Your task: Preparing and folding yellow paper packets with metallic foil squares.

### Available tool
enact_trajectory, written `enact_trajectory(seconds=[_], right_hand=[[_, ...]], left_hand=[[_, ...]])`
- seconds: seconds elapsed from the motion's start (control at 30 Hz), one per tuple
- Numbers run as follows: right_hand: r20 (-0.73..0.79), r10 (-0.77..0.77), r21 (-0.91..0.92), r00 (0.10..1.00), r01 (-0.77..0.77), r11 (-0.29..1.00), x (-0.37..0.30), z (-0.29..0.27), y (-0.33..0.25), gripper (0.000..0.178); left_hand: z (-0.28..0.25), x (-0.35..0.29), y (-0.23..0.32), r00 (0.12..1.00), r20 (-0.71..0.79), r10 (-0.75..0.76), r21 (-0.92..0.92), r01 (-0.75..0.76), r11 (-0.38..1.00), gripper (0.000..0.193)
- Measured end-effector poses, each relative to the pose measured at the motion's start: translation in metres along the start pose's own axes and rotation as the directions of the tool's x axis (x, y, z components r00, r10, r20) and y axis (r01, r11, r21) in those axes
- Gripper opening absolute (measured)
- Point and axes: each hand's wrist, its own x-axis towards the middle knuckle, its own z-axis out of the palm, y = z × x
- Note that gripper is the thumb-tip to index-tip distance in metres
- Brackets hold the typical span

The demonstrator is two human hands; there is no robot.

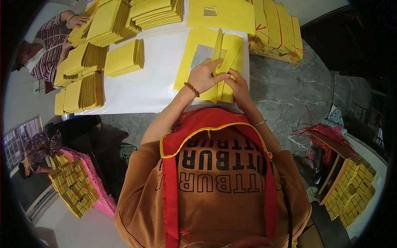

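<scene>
Folded paper: a creased, strip-like yellow paper piece [225, 91] is lying near the near right corner of the white-covered table [153, 89], over a flat yellow paper sheet [188, 53] with a silver-grey rectangle [202, 53].
Long axis: its creases are running from your near edge toward the far edge, leaning slightly right.
Nearer hand: both your hands are touching it, the left coming across its left side and the right meeting its right side.
Left hand: your left hand [205, 75] is resting over the crease, thumb and forefinger spreading apart; I cannot tell whether the hidden fingers are pinching.
Right hand: your right hand [238, 85] is curling at the paper's right side, fingertips close to your left thumb; I cannot tell whether they are gripping.
Far right corner: flat yellow sheets [237, 14] are lying just beyond the folded paper.
Beyond the right edge: yellow paper bundles tied with red string [271, 25] are standing.
Left edge: thick yellow folded-paper stacks [84, 93] are filling that side, near a co-worker in a striped top [49, 51].
In the way: your own fingers are covering the middle crease; the stacks are sitting well apart.
</scene>
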Motion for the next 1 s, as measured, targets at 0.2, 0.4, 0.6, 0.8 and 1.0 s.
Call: enact_trajectory(seconds=[0.2, 0.4, 0.6, 0.8, 1.0], right_hand=[[0.000, -0.001, 0.010, 1.000, 0.001, 1.000, -0.001, 0.000, -0.002, 0.032], [0.003, -0.066, -0.082, 0.998, 0.066, 0.994, -0.001, 0.003, -0.003, 0.033], [-0.042, 0.026, -0.016, 0.999, -0.027, 1.000, 0.000, 0.002, -0.003, 0.033], [-0.030, 0.031, -0.015, 0.999, -0.032, 0.999, -0.002, 0.004, -0.008, 0.033], [-0.047, 0.015, 0.001, 0.999, -0.015, 1.000, 0.003, 0.002, 0.000, 0.033]], left_hand=[[-0.002, 0.000, 0.007, 1.000, 0.024, -0.020, -0.007, 0.020, 1.000, 0.058], [0.000, 0.000, 0.003, 1.000, 0.014, -0.016, -0.039, 0.016, 0.999, 0.057], [-0.003, -0.001, -0.005, 0.998, 0.067, -0.016, -0.121, 0.024, 0.992, 0.054], [-0.006, -0.001, -0.008, 0.994, 0.109, -0.030, -0.183, 0.050, 0.982, 0.051], [-0.006, -0.002, -0.014, 0.995, 0.091, -0.026, -0.292, 0.052, 0.955, 0.047]])
